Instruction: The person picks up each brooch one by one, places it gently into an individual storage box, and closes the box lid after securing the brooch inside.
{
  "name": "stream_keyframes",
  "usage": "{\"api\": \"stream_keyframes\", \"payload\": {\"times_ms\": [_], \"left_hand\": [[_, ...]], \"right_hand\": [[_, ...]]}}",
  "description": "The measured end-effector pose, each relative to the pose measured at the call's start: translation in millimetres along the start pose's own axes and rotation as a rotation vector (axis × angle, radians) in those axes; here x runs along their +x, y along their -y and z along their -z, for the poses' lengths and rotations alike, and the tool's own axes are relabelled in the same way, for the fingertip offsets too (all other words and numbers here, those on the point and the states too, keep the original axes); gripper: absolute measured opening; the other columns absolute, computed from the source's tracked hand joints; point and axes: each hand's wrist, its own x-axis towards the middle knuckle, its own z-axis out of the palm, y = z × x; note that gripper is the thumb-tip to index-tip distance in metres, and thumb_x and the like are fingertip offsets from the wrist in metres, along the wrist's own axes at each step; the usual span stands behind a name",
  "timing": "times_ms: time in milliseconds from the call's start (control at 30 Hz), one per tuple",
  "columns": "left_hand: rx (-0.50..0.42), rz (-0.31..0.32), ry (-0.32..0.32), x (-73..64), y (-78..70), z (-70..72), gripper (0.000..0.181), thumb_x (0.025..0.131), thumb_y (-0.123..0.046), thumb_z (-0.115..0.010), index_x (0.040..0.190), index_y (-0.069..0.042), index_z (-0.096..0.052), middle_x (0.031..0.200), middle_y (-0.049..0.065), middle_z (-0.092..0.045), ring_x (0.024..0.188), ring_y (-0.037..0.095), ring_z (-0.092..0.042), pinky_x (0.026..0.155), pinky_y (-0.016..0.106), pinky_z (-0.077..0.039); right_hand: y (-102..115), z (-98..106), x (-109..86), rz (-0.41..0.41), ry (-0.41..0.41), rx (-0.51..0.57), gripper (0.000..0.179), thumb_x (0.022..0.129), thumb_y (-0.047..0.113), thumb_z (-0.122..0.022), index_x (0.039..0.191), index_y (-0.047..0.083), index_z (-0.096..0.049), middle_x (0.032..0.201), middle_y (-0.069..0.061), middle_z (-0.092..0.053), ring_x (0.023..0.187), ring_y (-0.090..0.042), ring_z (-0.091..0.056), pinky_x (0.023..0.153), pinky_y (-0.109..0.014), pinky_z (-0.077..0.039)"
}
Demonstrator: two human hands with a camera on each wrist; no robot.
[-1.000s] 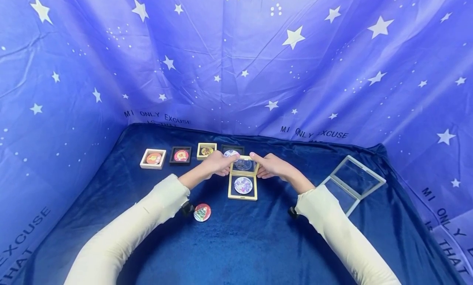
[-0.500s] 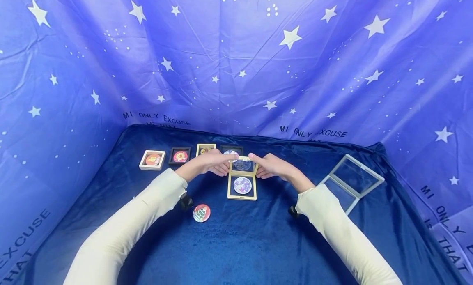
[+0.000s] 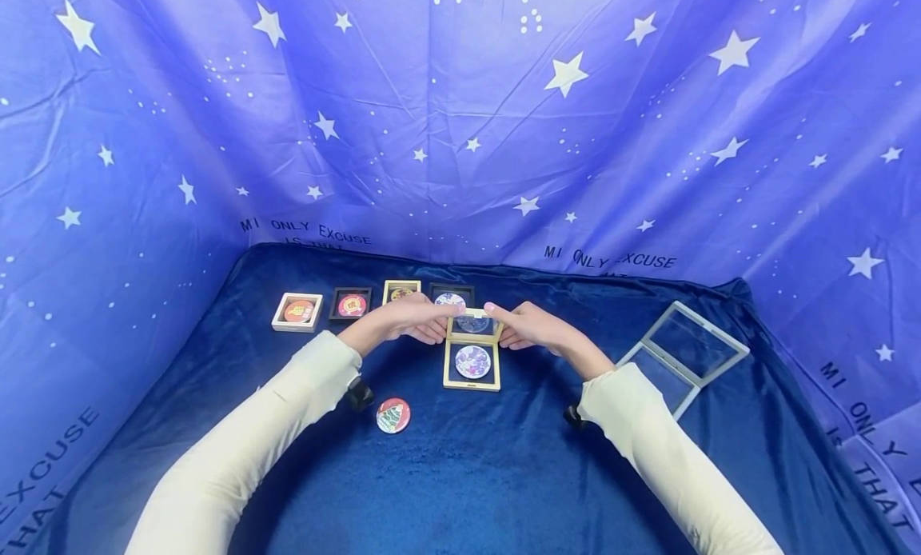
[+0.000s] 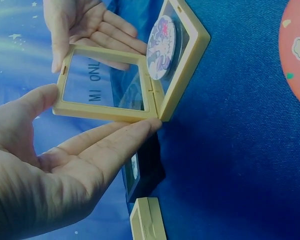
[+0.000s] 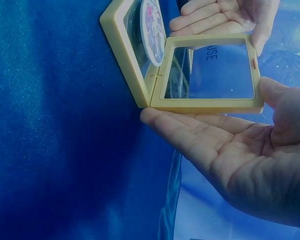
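Note:
A small pale-yellow display case [image 3: 449,375] stands unfolded on the blue cloth, its windowed lid raised. In its lower half lies a round badge [image 3: 472,362] with a purple and white pattern. My left hand [image 3: 417,319] holds the lid's left side, thumb at the top edge and fingers along the side, as the left wrist view shows on the lid frame [image 4: 100,114]. On the opposite side my right hand [image 5: 240,145] holds the lid the same way, thumb at the top corner and fingertips near the hinge. Clear film fills the lid's window.
Behind my left hand stand several cases with badges: a white case [image 3: 297,326], a black case [image 3: 351,315], a yellow case [image 3: 400,285] and another black case [image 3: 464,289]. A red tree badge [image 3: 393,416] lies nearer. At right, a larger pale case [image 3: 708,327] stands unfolded.
The lid's top edge and both thumbs sit slightly lower in the head view. My left hand and wrist have shifted a little to the left. The case's lower half stays in place.

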Motion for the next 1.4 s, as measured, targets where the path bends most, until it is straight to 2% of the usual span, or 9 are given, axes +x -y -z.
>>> {"api": "stream_keyframes", "payload": {"times_ms": [500,767,1033,1267,1400], "left_hand": [[-0.007,-0.024,-0.004,-4.7,3.0,-1.5,0.066,0.097,-0.049,-0.061,0.127,0.009,-0.064,0.126,0.028,-0.068,0.119,0.035,-0.068,0.103,0.044,-0.053],[-0.007,-0.058,0.007,-8.7,5.8,-2.7,0.064,0.098,-0.046,-0.062,0.13,0.009,-0.063,0.133,0.027,-0.065,0.124,0.036,-0.065,0.104,0.044,-0.052],[0.053,-0.08,-0.004,-5.7,13.5,-1.9,0.054,0.097,-0.046,-0.066,0.114,0.005,-0.074,0.131,0.019,-0.068,0.123,0.032,-0.066,0.103,0.042,-0.053],[0.104,-0.125,-0.024,-7.8,15.3,-2.6,0.05,0.097,-0.045,-0.067,0.113,0.001,-0.076,0.122,0.017,-0.073,0.114,0.027,-0.07,0.098,0.038,-0.056],[0.138,-0.164,-0.035,-8.8,16.3,-2.6,0.046,0.097,-0.042,-0.067,0.108,0.001,-0.078,0.107,0.014,-0.075,0.097,0.02,-0.069,0.093,0.036,-0.057]], "right_hand": [[-4.9,-1.7,0.6,0.024,0.007,-0.022,0.068,0.106,0.053,-0.045,0.129,-0.008,-0.065,0.124,-0.027,-0.069,0.117,-0.034,-0.069,0.098,-0.043,-0.056],[-8.5,-2.1,-2.6,0.057,0.02,-0.044,0.068,0.105,0.054,-0.047,0.132,-0.007,-0.063,0.13,-0.027,-0.066,0.122,-0.035,-0.066,0.1,-0.043,-0.054],[-13.0,-1.5,-6.0,0.098,0.033,-0.081,0.068,0.104,0.053,-0.05,0.136,-0.005,-0.061,0.136,-0.023,-0.064,0.125,-0.034,-0.065,0.103,-0.043,-0.053],[-16.0,-1.6,-5.8,0.138,0.022,-0.129,0.065,0.103,0.052,-0.053,0.135,-0.005,-0.062,0.136,-0.023,-0.064,0.123,-0.034,-0.066,0.102,-0.043,-0.054],[-17.8,-2.4,-5.5,0.16,0.016,-0.159,0.064,0.102,0.051,-0.055,0.134,-0.003,-0.063,0.135,-0.021,-0.065,0.119,-0.03,-0.068,0.1,-0.043,-0.054]]}}
